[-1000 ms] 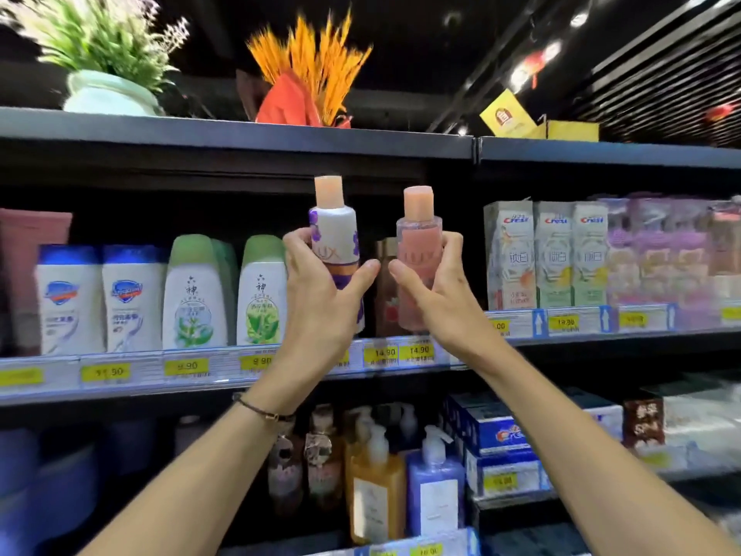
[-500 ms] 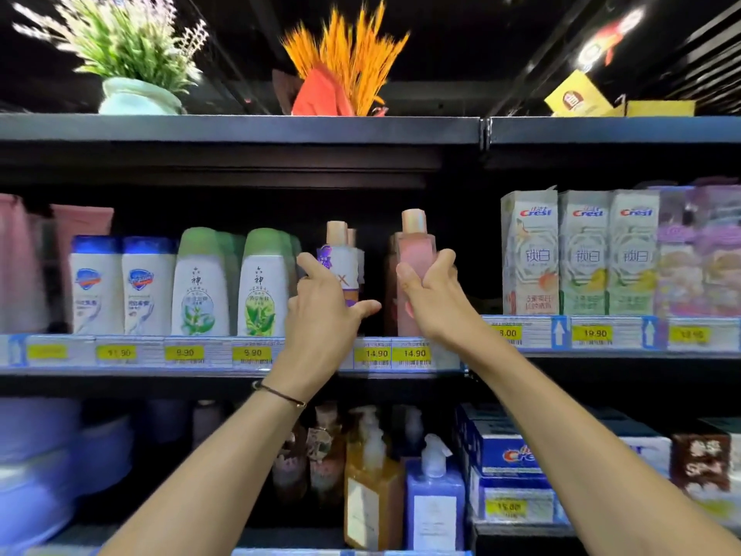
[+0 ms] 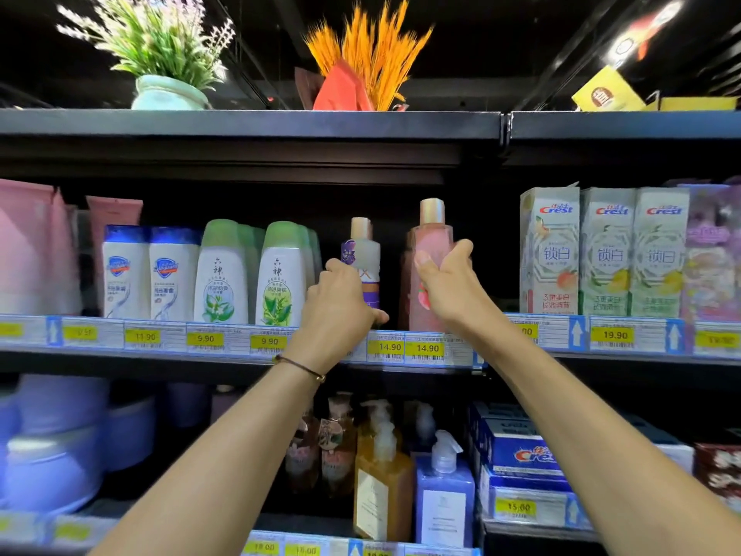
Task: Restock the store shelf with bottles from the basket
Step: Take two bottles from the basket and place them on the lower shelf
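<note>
Pink bottle (image 3: 435,238), beige cap (image 3: 432,211), right hand (image 3: 449,290) gripping, purple-white bottle (image 3: 367,250) (left hand (image 3: 341,307))

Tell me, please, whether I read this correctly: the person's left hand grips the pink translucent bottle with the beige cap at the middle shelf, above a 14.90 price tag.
Not quite: the head view shows the right hand gripping the pink translucent bottle with the beige cap; the left hand is on the purple-and-white bottle. The middle shelf and 14.90 price tag are right.

The left hand (image 3: 341,307) hides much of the purple bottle (image 3: 367,248), the right hand (image 3: 449,290) much of the pink bottle (image 3: 433,238).
</note>
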`<act>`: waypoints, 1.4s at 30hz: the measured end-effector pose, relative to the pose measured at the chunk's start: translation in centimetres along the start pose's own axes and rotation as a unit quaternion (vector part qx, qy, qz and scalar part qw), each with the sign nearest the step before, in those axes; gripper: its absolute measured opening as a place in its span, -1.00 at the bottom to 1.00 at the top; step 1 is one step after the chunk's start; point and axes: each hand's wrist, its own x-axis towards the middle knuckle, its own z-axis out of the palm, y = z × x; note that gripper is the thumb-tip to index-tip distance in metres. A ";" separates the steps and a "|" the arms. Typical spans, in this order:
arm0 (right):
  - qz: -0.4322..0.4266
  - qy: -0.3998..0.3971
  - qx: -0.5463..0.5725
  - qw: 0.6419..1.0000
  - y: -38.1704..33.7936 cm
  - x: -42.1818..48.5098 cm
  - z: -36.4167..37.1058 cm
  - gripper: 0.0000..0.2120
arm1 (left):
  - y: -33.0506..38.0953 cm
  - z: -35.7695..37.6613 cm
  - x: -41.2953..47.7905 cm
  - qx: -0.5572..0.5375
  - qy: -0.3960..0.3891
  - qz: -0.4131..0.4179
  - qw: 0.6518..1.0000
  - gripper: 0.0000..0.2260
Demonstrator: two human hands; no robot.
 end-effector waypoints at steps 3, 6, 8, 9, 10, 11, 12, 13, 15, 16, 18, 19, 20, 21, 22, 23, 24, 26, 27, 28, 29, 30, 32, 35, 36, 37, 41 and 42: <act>0.001 0.000 0.008 1.000 -0.3 0.0 0.2 -0.69 | 0.1 0.3 0.5 0.008 -0.005 -0.012 1.000 -0.20; 0.009 -0.008 0.031 0.999 -0.3 -0.1 0.3 -0.67 | 0.0 0.5 0.6 0.013 -0.008 -0.011 1.000 -0.19; 0.016 -0.011 0.051 0.999 -0.4 0.0 0.3 -0.64 | -0.1 0.3 0.5 0.015 -0.004 -0.009 1.000 -0.17; 0.019 -0.013 0.054 0.998 -0.4 0.0 0.4 -0.64 | -0.1 0.2 0.2 0.014 0.003 -0.002 1.000 -0.18; 0.021 -0.016 0.053 0.998 -0.3 0.1 0.5 -0.63 | 0.0 -0.1 -0.2 0.016 0.017 0.015 1.000 -0.24; 0.021 -0.020 0.051 0.998 -0.3 0.2 0.5 -0.63 | -0.1 -0.5 -0.7 0.021 0.044 0.043 0.998 -0.35; 0.023 -0.022 0.050 0.998 -0.1 0.3 0.5 -0.63 | -0.3 -0.8 -1.5 0.028 0.081 0.080 0.993 -0.49; 0.024 -0.024 0.049 0.998 -0.1 0.3 0.5 -0.63 | -0.8 -1.1 -2.3 0.039 0.129 0.123 0.983 -0.63; 0.023 -0.032 0.039 0.998 0.1 0.2 0.5 -0.59 | -2.5 -1.4 -3.5 0.098 0.212 0.189 0.954 -0.75; 0.024 -0.036 0.030 0.999 0.1 0.3 0.5 -0.56 | -3.6 -1.4 -3.9 0.132 0.234 0.205 0.941 -0.74; 0.030 -0.045 0.015 0.998 0.0 0.2 0.7 -0.50 | -6.1 -0.7 -4.6 0.171 0.243 0.223 0.928 -0.72; 0.032 -0.051 0.005 0.998 0.0 0.1 0.8 -0.47 | -7.3 -0.3 -5.0 0.175 0.247 0.233 0.924 -0.73; 0.037 -0.058 -0.009 0.998 0.0 0.1 0.8 -0.44 | -8.5 0.2 -5.5 0.170 0.254 0.245 0.920 -0.74; 0.041 -0.063 -0.022 0.997 0.0 0.1 0.8 -0.42 | -9.5 0.6 -5.8 0.161 0.263 0.257 0.916 -0.75; 0.042 -0.066 -0.040 0.996 -0.1 0.0 0.6 -0.41 | -10.4 1.0 -6.1 0.154 0.270 0.273 0.911 -0.75; 0.038 -0.068 -0.067 0.995 -0.3 0.0 0.4 -0.41 | -11.1 1.3 -6.2 0.150 0.275 0.289 0.905 -0.74; 0.035 -0.071 -0.101 0.992 -0.4 -0.1 0.1 -0.41 | -11.6 1.6 -6.3 0.145 0.278 0.301 0.900 -0.71; 0.030 -0.077 -0.166 0.983 -0.5 -0.3 -0.5 -0.37 | -12.1 2.1 -6.1 0.120 0.288 0.312 0.897 -0.69; 0.026 -0.082 -0.188 0.978 -0.6 -0.4 -0.7 -0.36 | -12.2 2.4 -6.0 0.105 0.294 0.310 0.898 -0.69; 0.026 -0.086 -0.200 0.976 -0.6 -0.6 -0.8 -0.35 | -12.2 2.8 -5.9 0.093 0.301 0.307 0.898 -0.69; 0.025 -0.087 -0.205 0.974 -0.6 -0.7 -0.8 -0.36 | -12.1 3.2 -5.9 0.088 0.308 0.304 0.897 -0.69; 0.025 -0.086 -0.208 0.974 -0.6 -0.8 -0.7 -0.39 | -12.1 3.6 -5.8 0.087 0.313 0.301 0.896 -0.69; 0.023 -0.082 -0.216 0.973 -0.5 -0.9 -0.4 -0.45 | -12.1 4.0 -5.7 0.092 0.323 0.297 0.894 -0.69; 0.026 -0.074 -0.217 0.973 -0.3 -1.0 0.1 -0.48 | -11.9 4.2 -5.7 0.098 0.332 0.285 0.894 -0.69; 0.028 -0.073 -0.218 0.973 -0.2 -1.0 0.2 -0.47 | -11.9 4.2 -5.7 0.100 0.331 0.283 0.895 -0.70; 0.028 -0.072 -0.220 0.972 -0.2 -1.1 0.2 -0.44 | -11.9 4.1 -5.8 0.102 0.328 0.283 0.896 -0.70; -0.022 -0.025 -0.253 0.967 -0.3 -2.5 0.1 -0.34 | -11.8 3.6 -6.3 0.110 0.300 0.276 0.907 -0.68; -0.054 -0.004 -0.276 0.959 -0.5 -3.1 0.1 -0.33 | -11.7 3.6 -6.4 0.112 0.292 0.268 0.911 -0.68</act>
